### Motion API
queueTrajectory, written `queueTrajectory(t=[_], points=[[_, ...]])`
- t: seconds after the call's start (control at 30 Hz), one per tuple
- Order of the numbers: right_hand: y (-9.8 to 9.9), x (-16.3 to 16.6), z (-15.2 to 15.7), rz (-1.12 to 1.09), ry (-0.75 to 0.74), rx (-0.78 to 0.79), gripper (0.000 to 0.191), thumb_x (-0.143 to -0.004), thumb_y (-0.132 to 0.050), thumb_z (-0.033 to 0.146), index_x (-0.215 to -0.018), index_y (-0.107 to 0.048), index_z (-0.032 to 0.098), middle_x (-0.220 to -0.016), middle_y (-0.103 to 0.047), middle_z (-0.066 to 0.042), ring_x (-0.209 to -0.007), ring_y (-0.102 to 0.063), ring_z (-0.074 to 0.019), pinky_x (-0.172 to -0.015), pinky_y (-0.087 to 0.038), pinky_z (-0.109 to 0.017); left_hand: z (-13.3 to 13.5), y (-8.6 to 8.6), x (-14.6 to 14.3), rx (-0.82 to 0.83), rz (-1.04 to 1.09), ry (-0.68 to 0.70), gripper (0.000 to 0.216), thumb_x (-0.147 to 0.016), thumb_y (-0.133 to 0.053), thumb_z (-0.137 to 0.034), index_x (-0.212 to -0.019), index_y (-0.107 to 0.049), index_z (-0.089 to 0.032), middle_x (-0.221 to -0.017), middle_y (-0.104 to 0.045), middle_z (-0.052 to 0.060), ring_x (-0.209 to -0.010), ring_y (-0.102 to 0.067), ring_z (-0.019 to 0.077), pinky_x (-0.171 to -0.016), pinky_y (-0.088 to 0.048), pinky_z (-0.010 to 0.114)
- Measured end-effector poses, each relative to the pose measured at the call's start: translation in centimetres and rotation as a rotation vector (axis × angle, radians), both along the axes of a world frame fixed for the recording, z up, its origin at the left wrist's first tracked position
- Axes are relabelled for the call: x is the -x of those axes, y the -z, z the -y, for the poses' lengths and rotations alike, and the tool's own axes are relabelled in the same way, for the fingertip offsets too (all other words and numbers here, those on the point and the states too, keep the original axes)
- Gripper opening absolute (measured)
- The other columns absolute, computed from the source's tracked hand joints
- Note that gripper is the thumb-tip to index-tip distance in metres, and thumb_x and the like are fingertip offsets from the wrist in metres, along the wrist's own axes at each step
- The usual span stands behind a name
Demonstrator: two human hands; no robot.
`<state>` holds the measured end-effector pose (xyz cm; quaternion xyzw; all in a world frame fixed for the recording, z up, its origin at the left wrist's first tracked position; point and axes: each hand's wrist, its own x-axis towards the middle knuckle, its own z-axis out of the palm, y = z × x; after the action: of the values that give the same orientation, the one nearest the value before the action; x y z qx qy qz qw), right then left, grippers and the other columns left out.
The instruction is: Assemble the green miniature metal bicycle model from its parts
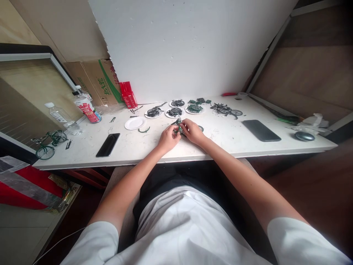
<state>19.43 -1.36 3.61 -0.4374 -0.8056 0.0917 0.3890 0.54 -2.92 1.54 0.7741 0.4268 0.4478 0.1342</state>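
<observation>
My left hand (169, 138) and my right hand (193, 131) meet over the front middle of the table, fingers closed. Between them is a partly assembled green model bicycle (178, 120), largely hidden by my fingers. Beyond my right hand a small wheel (201, 128) shows at its edge. A curved green strip (144, 130) lies left of my left hand, by a white paper plate (135, 123) with nothing on it. Behind my hands, plates hold dark bicycle parts (175, 111), spoked wheels (153, 112) and green parts (194, 108).
A finished-looking model bicycle (51, 143) stands at the far left near bottles (88, 109). A phone (108, 145) lies left, a dark flat slab (261, 130) right, with a mouse (304, 136) beyond. Loose bicycle parts (224, 109) pile at the back right. A white board (187, 51) rises behind.
</observation>
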Motion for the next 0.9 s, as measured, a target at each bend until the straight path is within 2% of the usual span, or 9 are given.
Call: queueTrajectory(t=[0.17, 0.33, 0.57, 0.7, 0.9], points=[[0.24, -0.22, -0.35, -0.082, -0.051, -0.045, 0.025, -0.109, -0.042, 0.038, -0.102, -0.061, 0.022, -0.103, -0.069, -0.01, -0.088, -0.062, -0.0235, -0.078, -0.045, -0.033, -0.21, 0.31, 0.08, 0.007, 0.022, -0.018, 0.016, -0.091, -0.067, -0.019, -0.108, -0.064, -0.021, -0.106, -0.075, 0.006, -0.078, -0.069, 0.0153, -0.072, -0.057, 0.028], [0.13, -0.26, -0.31, -0.148, -0.037, -0.076, 0.022, -0.107, -0.046, 0.033, -0.104, -0.064, 0.022, -0.109, -0.069, -0.012, -0.095, -0.064, -0.0252, -0.083, -0.049, -0.035, -0.14, 0.38, 0.07, 0.012, 0.044, -0.034, 0.018, -0.091, -0.067, -0.019, -0.109, -0.064, -0.021, -0.103, -0.075, 0.007, -0.077, -0.07, 0.0158, -0.07, -0.058, 0.029], [-0.27, -0.35, 0.29, -0.174, 0.07, -0.127, 0.044, -0.113, -0.028, 0.046, -0.112, -0.066, 0.023, -0.116, -0.062, -0.014, -0.1, -0.061, -0.0279, -0.085, -0.05, -0.038, 0.13, 0.05, 0.02, 0.014, 0.069, -0.067, 0.019, -0.091, -0.067, -0.02, -0.111, -0.065, -0.021, -0.102, -0.076, 0.007, -0.074, -0.069, 0.0154, -0.071, -0.058, 0.029], [-0.4, -0.4, 0.45, -0.139, 0.091, -0.103, 0.047, -0.113, -0.024, 0.045, -0.111, -0.065, 0.023, -0.113, -0.062, -0.015, -0.098, -0.06, -0.029, -0.085, -0.049, -0.039, 0.07, 0.1, 0.06, 0.008, 0.071, -0.073, 0.02, -0.091, -0.067, -0.02, -0.111, -0.065, -0.021, -0.102, -0.076, 0.006, -0.073, -0.069, 0.0154, -0.07, -0.058, 0.029], [-0.15, -0.41, 0.43, -0.13, 0.068, -0.079, 0.052, -0.114, -0.02, 0.052, -0.105, -0.062, 0.022, -0.099, -0.068, -0.011, -0.084, -0.06, -0.0248, -0.079, -0.046, -0.035, 0.05, 0.14, 0.03, 0.003, 0.057, -0.085, 0.019, -0.092, -0.067, -0.02, -0.11, -0.065, -0.021, -0.101, -0.076, 0.006, -0.073, -0.069, 0.0152, -0.07, -0.058, 0.029]])
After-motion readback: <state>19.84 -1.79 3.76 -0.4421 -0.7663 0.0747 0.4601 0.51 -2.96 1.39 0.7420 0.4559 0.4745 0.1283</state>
